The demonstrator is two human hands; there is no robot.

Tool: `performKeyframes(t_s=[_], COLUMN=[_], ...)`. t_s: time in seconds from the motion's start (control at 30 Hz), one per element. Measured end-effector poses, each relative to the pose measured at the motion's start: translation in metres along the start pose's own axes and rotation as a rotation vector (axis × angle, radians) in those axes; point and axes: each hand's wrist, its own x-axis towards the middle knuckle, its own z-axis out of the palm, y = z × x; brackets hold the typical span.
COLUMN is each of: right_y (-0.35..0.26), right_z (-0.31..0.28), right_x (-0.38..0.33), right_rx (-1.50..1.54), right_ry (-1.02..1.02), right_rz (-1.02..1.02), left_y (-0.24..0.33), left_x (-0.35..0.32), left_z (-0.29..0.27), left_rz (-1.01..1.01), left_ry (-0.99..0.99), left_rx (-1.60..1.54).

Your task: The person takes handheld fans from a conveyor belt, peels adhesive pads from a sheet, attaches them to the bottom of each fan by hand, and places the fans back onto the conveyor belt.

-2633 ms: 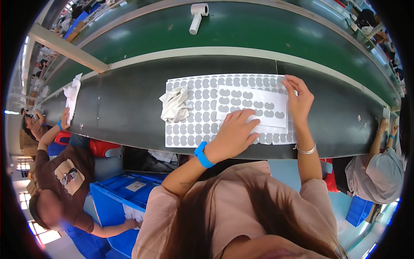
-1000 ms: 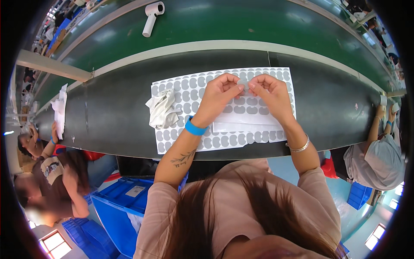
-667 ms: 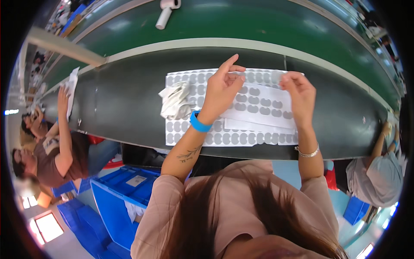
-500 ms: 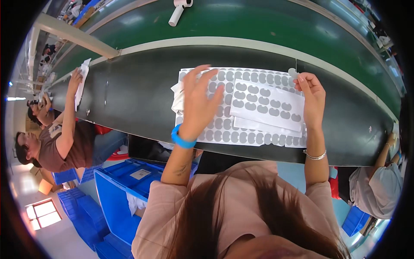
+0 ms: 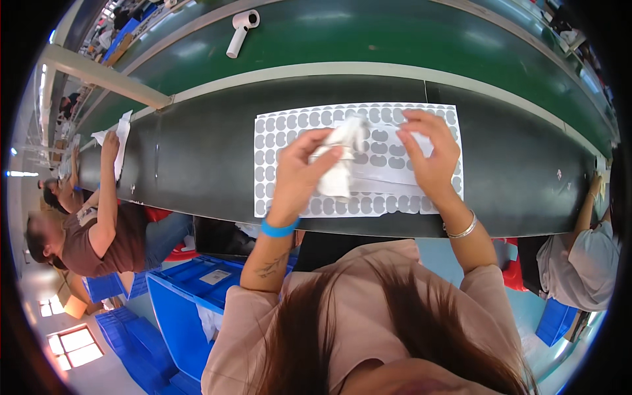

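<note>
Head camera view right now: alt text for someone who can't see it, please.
A person's left hand holds a crumpled white cloth over white sheets of grey rounded shapes on a dark table, with the right hand open nearby. Beyond, a white handled device lies on a green surface; co-workers are on both sides.

We look down from the head, through the left of two fisheye cameras worn side by side. Our pale pink shirt (image 5: 359,303) sits nearest, our left hand (image 5: 297,172) and right hand (image 5: 434,158) farther out over the dark table (image 5: 204,158), the green surface (image 5: 368,49) far; straight edges look bent.
</note>
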Motion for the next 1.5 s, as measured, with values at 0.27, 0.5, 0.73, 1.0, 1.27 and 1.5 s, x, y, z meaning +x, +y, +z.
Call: performKeyframes(t_s=[0.27, 0.5, 0.73, 1.0, 1.27, 1.5], right_y=[-0.004, -0.005, -0.007, 0.017, 0.027, 0.024], right_z=[0.009, 0.008, 0.007, -0.004, -0.021, -0.021], right_x=[-0.003, -0.008, -0.006, 0.010, 0.014, 0.015], right_rx=[-0.121, -0.153, -0.088, -0.084, -0.060, 0.183], right_ry=[-0.129, -0.166, -0.253, 0.059, 0.127, -0.073], right_rz=[-0.326, -0.373, -0.286, -0.168, -0.029, 0.099], left_y=[-0.021, -0.024, -0.019, -0.001, -0.035, -0.019], left_x=[0.003, 0.001, 0.007, 0.018, 0.041, 0.032], left_z=[0.029, 0.029, 0.020, -0.018, -0.103, -0.073], left_rz=[-0.267, -0.269, -0.196, 0.331, 0.406, 0.705], left_ry=[-0.138, -0.115, -0.084, 0.389, 0.493, 0.519], left_rx=[-0.553, -0.602, -0.644, 0.055, 0.580, 1.193])
